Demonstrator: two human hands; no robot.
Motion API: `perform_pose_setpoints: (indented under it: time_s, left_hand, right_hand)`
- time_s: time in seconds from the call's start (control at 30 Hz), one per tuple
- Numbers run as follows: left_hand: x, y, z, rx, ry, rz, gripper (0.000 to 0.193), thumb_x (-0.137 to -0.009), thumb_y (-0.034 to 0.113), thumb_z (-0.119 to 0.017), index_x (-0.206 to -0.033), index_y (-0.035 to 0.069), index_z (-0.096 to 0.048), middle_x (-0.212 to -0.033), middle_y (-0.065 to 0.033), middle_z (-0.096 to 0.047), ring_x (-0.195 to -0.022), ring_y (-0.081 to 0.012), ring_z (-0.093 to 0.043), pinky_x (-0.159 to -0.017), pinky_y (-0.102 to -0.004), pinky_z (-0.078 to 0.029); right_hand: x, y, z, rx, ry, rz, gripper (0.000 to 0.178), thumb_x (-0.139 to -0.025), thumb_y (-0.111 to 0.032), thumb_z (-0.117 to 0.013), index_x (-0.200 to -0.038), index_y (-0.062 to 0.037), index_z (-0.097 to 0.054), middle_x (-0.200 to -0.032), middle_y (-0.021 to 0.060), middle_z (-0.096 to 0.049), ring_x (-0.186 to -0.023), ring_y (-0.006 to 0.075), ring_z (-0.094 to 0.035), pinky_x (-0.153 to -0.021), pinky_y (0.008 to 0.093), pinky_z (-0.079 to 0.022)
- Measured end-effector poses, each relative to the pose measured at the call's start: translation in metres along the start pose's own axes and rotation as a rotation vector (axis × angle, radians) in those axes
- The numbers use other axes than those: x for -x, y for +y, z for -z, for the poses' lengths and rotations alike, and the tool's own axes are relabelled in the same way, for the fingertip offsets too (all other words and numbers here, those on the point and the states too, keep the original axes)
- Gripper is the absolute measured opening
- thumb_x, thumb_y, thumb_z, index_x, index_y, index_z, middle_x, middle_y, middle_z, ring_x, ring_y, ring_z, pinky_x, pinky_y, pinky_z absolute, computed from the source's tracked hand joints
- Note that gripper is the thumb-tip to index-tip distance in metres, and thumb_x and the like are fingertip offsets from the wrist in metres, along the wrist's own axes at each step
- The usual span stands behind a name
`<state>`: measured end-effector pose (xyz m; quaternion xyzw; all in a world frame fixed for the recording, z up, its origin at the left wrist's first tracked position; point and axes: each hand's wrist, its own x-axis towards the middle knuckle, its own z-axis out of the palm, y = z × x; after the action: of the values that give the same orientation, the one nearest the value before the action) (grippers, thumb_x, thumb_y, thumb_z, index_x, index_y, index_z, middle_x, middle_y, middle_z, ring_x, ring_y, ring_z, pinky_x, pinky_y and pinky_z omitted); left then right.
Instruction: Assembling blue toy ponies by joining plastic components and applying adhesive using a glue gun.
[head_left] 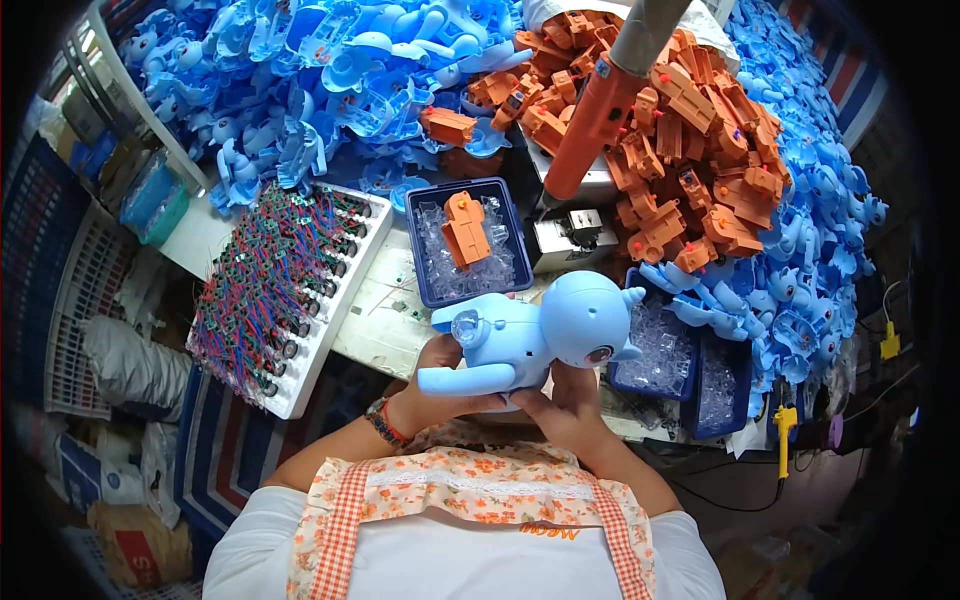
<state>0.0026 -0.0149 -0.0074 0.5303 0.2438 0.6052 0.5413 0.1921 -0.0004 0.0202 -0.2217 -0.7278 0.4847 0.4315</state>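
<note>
Between both hands I hold a light blue toy animal figure [515, 340] just above the near edge of the bench, its round head to the right and its legs to the left. My left hand [437, 392] grips it at the leg end, some fingers hidden behind the body. Under the neck and belly my right hand [566, 400] closes on it, thumb showing. A clear round piece [467, 328] sits on the toy's rear. Just beyond the toy is a dark blue bin [428, 285] of clear plastic parts, with an orange plastic housing [465, 230] lying on top.
A white tray [375, 215] of wired circuit boards stands left. An orange-handled electric screwdriver [592, 125] hangs over a small metal-topped box [577, 240]. Orange housings [690, 130] and blue shells [330, 80] are heaped behind. More bins [655, 345] of clear parts sit right.
</note>
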Motion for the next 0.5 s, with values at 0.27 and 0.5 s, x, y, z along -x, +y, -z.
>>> perform_pose_setpoints:
  time_s: [0.27, 0.5]
  left_hand:
    - [0.002, 0.018, 0.013, -0.023, 0.095, 0.2, 0.101, -0.05, 0.021, -0.098, -0.137, 0.006, -0.05, -0.133, -0.012, -0.057, -0.135, -0.0303, -0.045, -0.114, -0.0473, -0.034]
    - [-0.005, 0.031, 0.04, -0.704, -0.174, -0.238, 0.076, -0.056, 0.027, -0.095, -0.123, 0.011, -0.062, -0.129, -0.0075, -0.062, -0.13, -0.0332, -0.048, -0.11, -0.0473, -0.038]
  right_hand:
    - [0.004, 0.013, 0.005, -0.254, 0.066, -0.179, 0.107, -0.073, -0.026, -0.09, -0.152, -0.0048, -0.023, -0.152, 0.0155, -0.036, -0.138, 0.0302, -0.042, -0.112, 0.0469, -0.037]
    - [-0.011, -0.015, 0.042, -0.064, -0.066, 0.111, 0.08, -0.071, -0.039, -0.088, -0.135, -0.0027, -0.056, -0.139, 0.0241, -0.052, -0.129, 0.0331, -0.053, -0.1, 0.0416, -0.047]
